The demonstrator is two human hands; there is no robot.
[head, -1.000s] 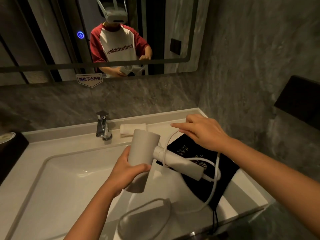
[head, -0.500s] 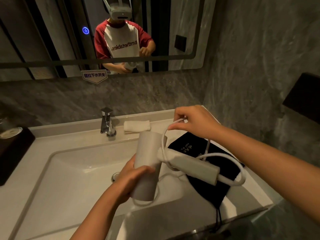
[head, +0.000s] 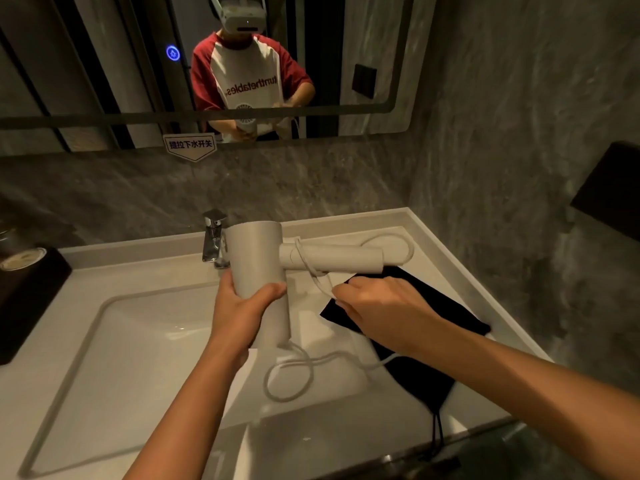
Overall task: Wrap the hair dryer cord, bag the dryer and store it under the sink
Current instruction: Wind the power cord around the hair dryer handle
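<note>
A white hair dryer (head: 258,261) is held over the basin, barrel upright, handle pointing right. My left hand (head: 240,308) grips the lower part of the barrel. The white cord (head: 289,374) leaves the handle's far end in a loop, crosses once over the handle near the barrel, and runs down into my right hand (head: 384,308), which pinches it just below the handle. The rest hangs in a loose loop over the counter. A black drawstring bag (head: 426,372) lies flat on the counter at the right, partly under my right hand.
A white sink basin (head: 114,358) fills the left of the counter. A chrome faucet (head: 213,237) stands behind the dryer. A dark box (head: 24,299) sits at the far left. The stone wall and a dark wall fitting (head: 609,192) close in on the right. A mirror hangs above.
The dryer has been raised and its handle turned level. My right hand came down from above the handle to below it, carrying the cord across the handle.
</note>
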